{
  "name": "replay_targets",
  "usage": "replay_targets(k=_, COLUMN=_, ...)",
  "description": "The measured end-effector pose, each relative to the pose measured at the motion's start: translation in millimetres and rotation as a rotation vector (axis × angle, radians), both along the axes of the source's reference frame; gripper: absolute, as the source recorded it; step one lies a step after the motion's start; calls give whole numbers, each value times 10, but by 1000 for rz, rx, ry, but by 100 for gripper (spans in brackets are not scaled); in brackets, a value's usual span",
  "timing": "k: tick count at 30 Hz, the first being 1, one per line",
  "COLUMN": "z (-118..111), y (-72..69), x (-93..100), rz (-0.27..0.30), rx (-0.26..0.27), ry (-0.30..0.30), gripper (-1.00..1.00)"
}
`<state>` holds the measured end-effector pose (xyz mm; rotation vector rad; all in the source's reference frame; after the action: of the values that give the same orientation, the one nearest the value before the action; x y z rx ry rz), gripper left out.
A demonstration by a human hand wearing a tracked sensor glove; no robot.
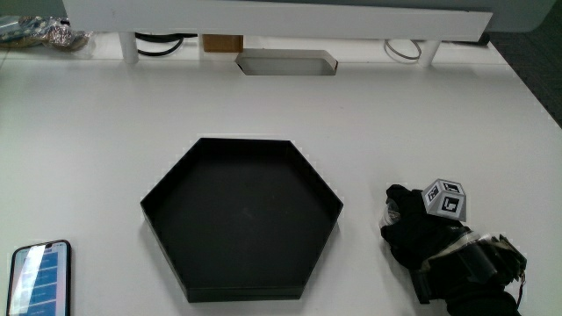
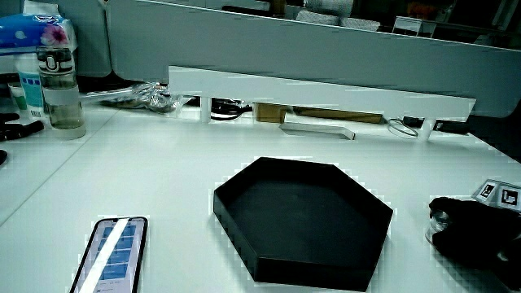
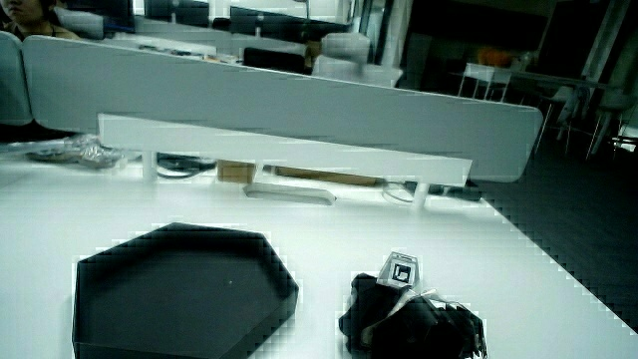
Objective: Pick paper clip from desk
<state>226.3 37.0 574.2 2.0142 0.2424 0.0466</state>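
Note:
The black-gloved hand (image 1: 421, 228) rests low on the white desk beside the black hexagonal tray (image 1: 167, 189), with the patterned cube (image 1: 445, 198) on its back. It shows in both side views too, the hand (image 2: 472, 228) at the desk's near edge and the hand (image 3: 399, 314) next to the tray (image 3: 100, 261). I see no paper clip in any view; the glove covers the desk beneath it. The tray (image 2: 236, 191) holds nothing.
A phone (image 1: 39, 276) with a lit screen lies near the person's edge of the desk. A water bottle (image 2: 61, 85) and a tissue box (image 2: 32, 32) stand near a corner. A white shelf riser (image 1: 263, 17), a small white box (image 1: 285, 63) and cables lie along the partition.

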Motion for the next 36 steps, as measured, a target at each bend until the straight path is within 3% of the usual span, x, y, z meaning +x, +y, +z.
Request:
replay_targets(k=1, z=-5, y=7, x=-5, rz=-23, rx=2, ry=30, gripper=14)
replay_targets(k=3, z=-9, y=-4, x=42, rz=21, rx=17, ry=-27, gripper=29)
replay_targets(k=5, z=-51, y=-26, x=25, rz=-4, rx=49, ry=-2, gripper=43)
replay_targets(k=7, z=-29, y=-31, x=42, rz=6, rx=55, ry=12, gripper=57)
replay_targets(k=8, z=-45, y=-36, x=32, rz=2, rx=40, ry=-24, gripper=64)
replay_targets(k=9, z=-43, y=-43, x=44, rz=3, rx=54, ry=11, gripper=71)
replay_targets(k=13, z=-34, y=-33, x=53, rz=7, rx=48, ry=-5, gripper=100)
replay_targets(k=14, z=-66, y=-30, x=41, rz=13, rx=44, ry=-28, gripper=100)
replay_targets(k=16, z=-3, y=-17, x=81, rz=8, rx=51, ry=29, gripper=100)
replay_targets(k=17, z=-26, y=-13, x=68, rz=17, rx=24, ry=-33, gripper=100)
replay_targets(k=18, z=-17, y=-5, x=79, rz=8, rx=39, ry=2, gripper=100)
replay_targets(k=20, z=-8, y=0, x=88, rz=16, rx=34, ry=-28, gripper=100)
replay_targets(k=26, z=-13, y=-15, x=69, rz=6, rx=47, ry=-5, gripper=100)
replay_targets(k=31, z=-145, y=-145, x=-7, rz=-5, rx=94, ry=-32, gripper=100)
replay_targets(k=36, z=-417, y=-315, x=-206, rz=-50, rx=148, ry=-114, gripper=100)
